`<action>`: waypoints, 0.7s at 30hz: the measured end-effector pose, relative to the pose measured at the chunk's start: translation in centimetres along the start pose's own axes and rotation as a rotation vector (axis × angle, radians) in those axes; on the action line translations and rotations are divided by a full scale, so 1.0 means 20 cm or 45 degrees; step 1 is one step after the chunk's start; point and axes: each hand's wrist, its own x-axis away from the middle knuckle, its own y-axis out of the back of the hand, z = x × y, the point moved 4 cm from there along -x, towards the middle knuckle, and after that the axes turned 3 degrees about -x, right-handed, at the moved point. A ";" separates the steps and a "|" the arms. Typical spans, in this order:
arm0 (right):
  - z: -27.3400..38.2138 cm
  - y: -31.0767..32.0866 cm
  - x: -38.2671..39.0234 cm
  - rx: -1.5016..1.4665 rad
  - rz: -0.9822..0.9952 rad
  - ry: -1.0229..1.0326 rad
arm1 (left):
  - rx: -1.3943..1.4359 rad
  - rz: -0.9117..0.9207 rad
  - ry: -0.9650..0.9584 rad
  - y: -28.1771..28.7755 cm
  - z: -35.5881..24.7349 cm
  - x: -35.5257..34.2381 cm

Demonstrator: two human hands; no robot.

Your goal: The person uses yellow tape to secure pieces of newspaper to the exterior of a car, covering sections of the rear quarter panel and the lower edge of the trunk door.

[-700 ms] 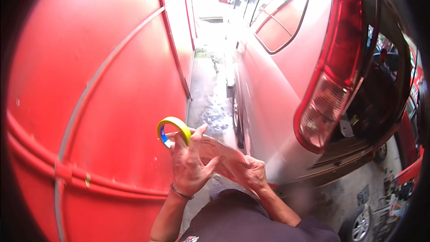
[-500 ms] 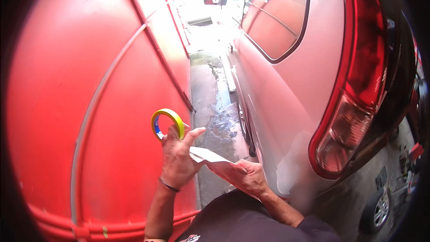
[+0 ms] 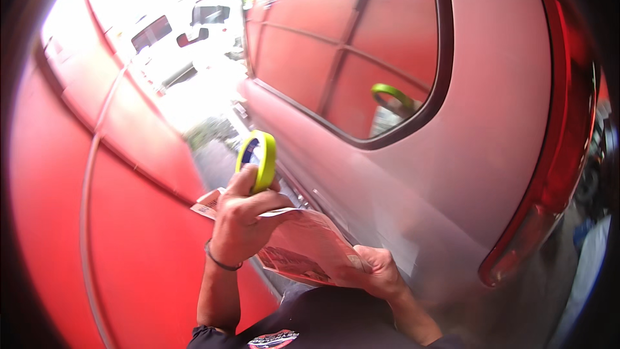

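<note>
A roll of yellow-green tape (image 3: pixel 267 167) with a blue inner core stands up in the fingers of my left hand (image 3: pixel 240 225). That same hand also grips a folded sheet of newspaper (image 3: pixel 303 240), whose far corner pokes out past the knuckles. My right hand (image 3: pixel 378 270) pinches the sheet's right edge between thumb and fingers. Held in front of my chest, the paper is slightly bowed between both hands. Close to my right is the pale side panel of a vehicle (image 3: pixel 413 181), and neither hand touches it.
The vehicle's dark-framed side window (image 3: pixel 349 45) reflects the tape and paper. A long red tail light (image 3: pixel 549 181) curves down the rear corner at right. A red metal wall (image 3: pixel 135 239) with a grey pipe (image 3: pixel 86 207) borders my left. Other vehicles stand in bright light beyond the narrow passage.
My view has turned and come closer to the vehicle's window. The newspaper is spread wider between my hands, and the tape roll has swung to a narrower angle. Both hands keep their hold.
</note>
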 end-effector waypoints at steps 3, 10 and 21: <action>0.02 -0.06 -0.05 0.125 -0.181 0.113 | 0.084 0.025 -0.176 0.04 0.17 -0.22; 0.32 -0.16 -0.23 0.729 -0.624 0.327 | 0.296 -0.056 -0.625 0.12 0.24 -0.82; 0.74 -0.14 -0.11 0.928 -1.373 0.521 | 0.426 -0.512 -1.130 0.12 -0.44 -1.59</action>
